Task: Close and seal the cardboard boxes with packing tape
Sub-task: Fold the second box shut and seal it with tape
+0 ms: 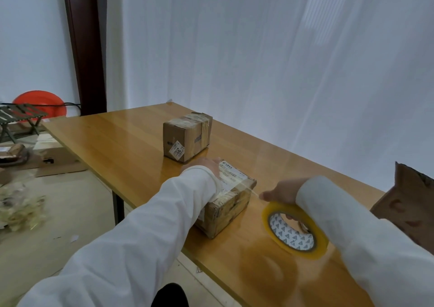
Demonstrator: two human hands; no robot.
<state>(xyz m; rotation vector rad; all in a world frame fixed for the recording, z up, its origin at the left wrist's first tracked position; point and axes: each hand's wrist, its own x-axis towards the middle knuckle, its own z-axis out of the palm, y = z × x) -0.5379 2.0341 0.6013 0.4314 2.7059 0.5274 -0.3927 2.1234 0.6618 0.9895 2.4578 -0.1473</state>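
Fingers of the right hand [280,192] curled through the core of a yellowish packing tape roll [294,231], thumb extended, holding it above the wooden table [122,140] with a clear tape strip [249,189] stretched to the near cardboard box [229,201]. The left hand [206,165], in a white sleeve, pressed down on that box's labelled top, though how its fingers lay could not be told. A second, taped cardboard box [187,136] stood just beyond, and a torn brown paper bag [408,203] sat at the table's right edge.
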